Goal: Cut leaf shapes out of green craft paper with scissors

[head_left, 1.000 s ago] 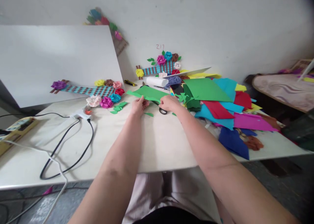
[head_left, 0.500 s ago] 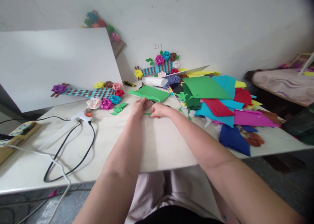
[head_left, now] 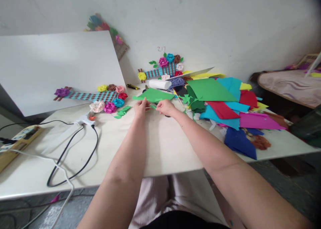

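Over the middle of the table my left hand (head_left: 140,107) and my right hand (head_left: 165,107) are close together. A small green paper piece (head_left: 152,106) spans the gap between their fingertips, and both hands appear to pinch it. Beneath my right hand shows a dark curved edge (head_left: 167,116), perhaps a scissors handle, mostly hidden by the hand. Just beyond my fingers lies a larger green sheet (head_left: 156,94) with an uneven cut near edge. Left of my left hand sits a small pile of green paper leaves (head_left: 122,111).
Coloured paper sheets (head_left: 213,90) and scraps cover the table's right side. A white paper roll (head_left: 159,84) and a yellow-black cutter (head_left: 133,86) lie at the back. Woven pieces with paper flowers (head_left: 95,95) lean at the left and against the wall. Black cable (head_left: 96,138) loops at left.
My hands have risen slightly from the table, and my right hand has turned. The green piece now shows between the fingertips of both hands. The larger green sheet has shifted slightly.
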A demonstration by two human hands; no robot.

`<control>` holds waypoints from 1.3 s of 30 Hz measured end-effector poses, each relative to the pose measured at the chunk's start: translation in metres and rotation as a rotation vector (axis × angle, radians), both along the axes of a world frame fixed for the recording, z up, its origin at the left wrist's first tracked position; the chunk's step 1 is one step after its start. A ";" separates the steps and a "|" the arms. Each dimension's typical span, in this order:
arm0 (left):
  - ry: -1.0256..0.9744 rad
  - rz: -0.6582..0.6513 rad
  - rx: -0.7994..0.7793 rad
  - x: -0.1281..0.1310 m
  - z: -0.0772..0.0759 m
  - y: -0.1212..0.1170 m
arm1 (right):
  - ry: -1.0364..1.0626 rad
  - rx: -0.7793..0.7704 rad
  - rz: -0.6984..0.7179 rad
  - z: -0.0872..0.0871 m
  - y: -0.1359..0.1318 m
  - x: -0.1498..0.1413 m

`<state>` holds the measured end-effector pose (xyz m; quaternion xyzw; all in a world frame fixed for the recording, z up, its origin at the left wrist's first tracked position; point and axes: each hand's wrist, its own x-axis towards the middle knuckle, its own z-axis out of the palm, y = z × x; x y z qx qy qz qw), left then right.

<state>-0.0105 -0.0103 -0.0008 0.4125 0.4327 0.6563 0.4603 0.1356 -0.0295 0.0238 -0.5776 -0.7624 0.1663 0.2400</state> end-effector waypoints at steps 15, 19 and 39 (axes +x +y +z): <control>-0.090 -0.458 -0.139 0.007 0.001 -0.008 | -0.376 0.331 -0.100 0.000 -0.015 0.001; -0.068 -0.432 -0.137 0.009 0.001 -0.008 | -0.436 0.344 -0.058 0.001 -0.018 0.001; -0.088 -0.380 -0.171 0.011 0.000 -0.004 | -0.080 0.238 -0.178 -0.003 -0.006 0.004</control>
